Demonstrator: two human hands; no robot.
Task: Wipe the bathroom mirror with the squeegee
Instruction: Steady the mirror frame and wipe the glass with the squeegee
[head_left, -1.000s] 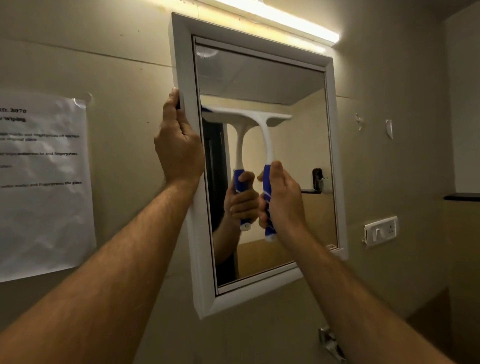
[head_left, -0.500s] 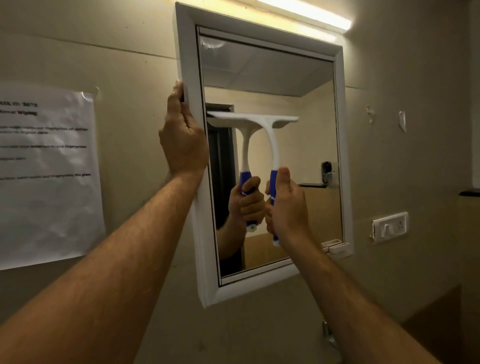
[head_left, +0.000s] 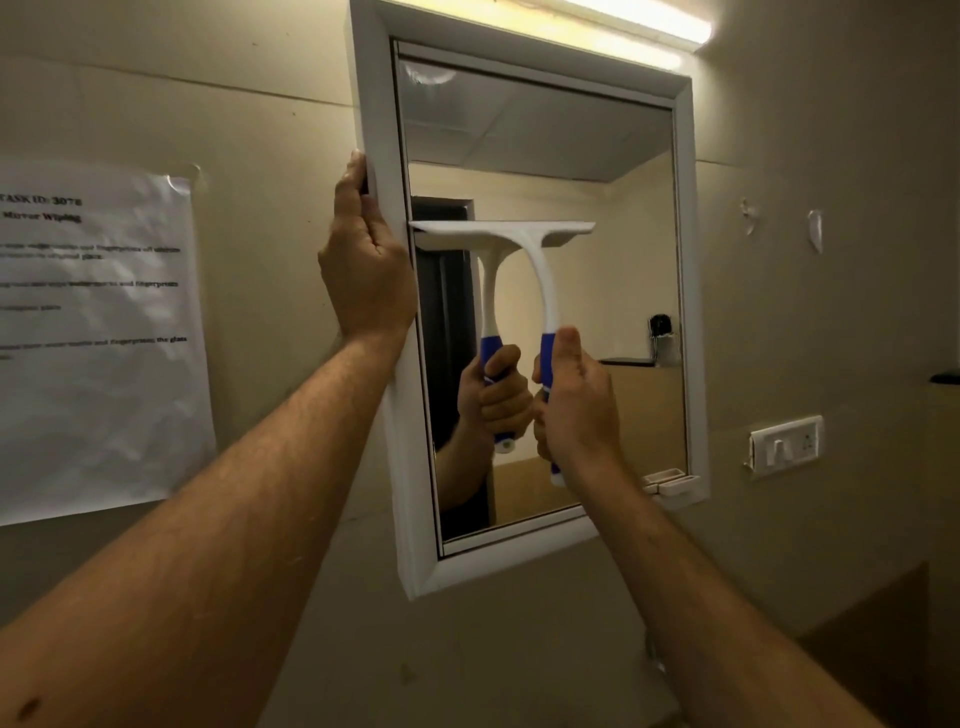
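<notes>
A mirror with a white frame (head_left: 378, 104) hangs on the beige wall, its glass (head_left: 587, 156) reflecting the room. My left hand (head_left: 363, 270) grips the frame's left edge about halfway up. My right hand (head_left: 576, 405) is closed around the blue handle of a white squeegee (head_left: 540, 260). The squeegee's blade lies level against the glass near the mirror's mid height, its left end at the frame's inner edge. The glass shows the tool and hand mirrored.
A printed paper sheet (head_left: 93, 338) is taped to the wall left of the mirror. A light bar (head_left: 649, 26) glows above the frame. A white switch plate (head_left: 784, 447) sits on the wall to the right, and a small white catch (head_left: 670, 480) juts from the frame's lower right.
The squeegee blade has slid a little way down the glass with my right hand. My left hand keeps its grip on the frame. The head view has shifted slightly left.
</notes>
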